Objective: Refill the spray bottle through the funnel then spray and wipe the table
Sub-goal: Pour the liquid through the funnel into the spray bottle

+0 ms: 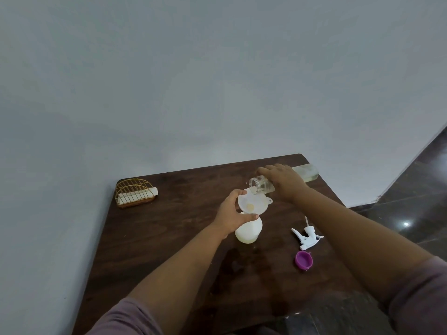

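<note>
A white spray bottle (249, 229) stands uncapped on the dark wooden table (169, 238), with a white funnel (325, 203) seated in its neck. My left hand (233, 215) grips the funnel's rim and the bottle's top. My right hand (281, 181) holds a clear refill bottle (306, 174) tipped almost flat, its open mouth over the funnel. Yellowish liquid sits in the funnel's bottom. The white spray trigger head (307, 235) lies on the table to the right. A purple cap (303, 260) lies in front of it.
A wire napkin holder (135, 193) with white napkins stands at the table's far left corner. A wet patch darkens the wood in front of the spray bottle. A grey wall runs behind; dark glossy floor (416, 189) lies to the right.
</note>
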Demonstrator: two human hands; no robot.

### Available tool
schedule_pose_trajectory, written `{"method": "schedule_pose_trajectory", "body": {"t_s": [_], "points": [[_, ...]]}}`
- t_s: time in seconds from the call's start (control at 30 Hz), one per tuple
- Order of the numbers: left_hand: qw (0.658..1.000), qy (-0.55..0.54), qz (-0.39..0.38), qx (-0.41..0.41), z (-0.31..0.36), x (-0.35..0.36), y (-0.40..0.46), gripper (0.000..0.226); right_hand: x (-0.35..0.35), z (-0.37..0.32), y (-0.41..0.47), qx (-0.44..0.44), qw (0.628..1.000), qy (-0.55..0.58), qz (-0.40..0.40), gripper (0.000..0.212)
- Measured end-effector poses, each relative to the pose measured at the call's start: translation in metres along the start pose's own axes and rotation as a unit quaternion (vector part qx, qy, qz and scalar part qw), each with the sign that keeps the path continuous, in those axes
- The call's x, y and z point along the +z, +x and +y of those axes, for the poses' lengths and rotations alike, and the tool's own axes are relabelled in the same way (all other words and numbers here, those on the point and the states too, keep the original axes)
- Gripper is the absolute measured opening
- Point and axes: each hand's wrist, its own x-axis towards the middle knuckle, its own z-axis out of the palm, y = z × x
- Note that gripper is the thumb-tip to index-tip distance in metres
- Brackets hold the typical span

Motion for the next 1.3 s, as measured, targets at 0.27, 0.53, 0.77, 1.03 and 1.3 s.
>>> {"method": "schedule_pose_trajectory", "body": {"t_s": [0.27, 0.53, 0.77, 1.03, 1.3], "points": [[1.000, -0.015, 0.012, -0.019, 0.001, 0.001, -0.003, 0.071, 0.005, 0.003, 0.006, -0.021, 1.000, -0.015, -0.007, 0.051], [0.999, -0.026, 0.023, -0.024, 0.002, 0.004, -0.006, 0.073, 0.014, 0.011, 0.007, -0.040, 0.999, -0.020, -0.001, 0.049], [0.999, -0.018, 0.036, -0.022, 0.003, 0.007, -0.004, 0.073, 0.016, 0.019, 0.007, -0.050, 0.999, -0.011, -0.002, 0.049], [0.998, -0.022, 0.051, -0.019, 0.001, 0.011, -0.003, 0.073, 0.016, 0.025, 0.010, -0.073, 0.997, -0.010, 0.005, 0.051], [0.998, -0.003, 0.066, -0.022, 0.000, 0.018, -0.002, 0.074, 0.012, 0.025, 0.010, -0.090, 0.996, -0.023, 0.013, 0.048]]}}
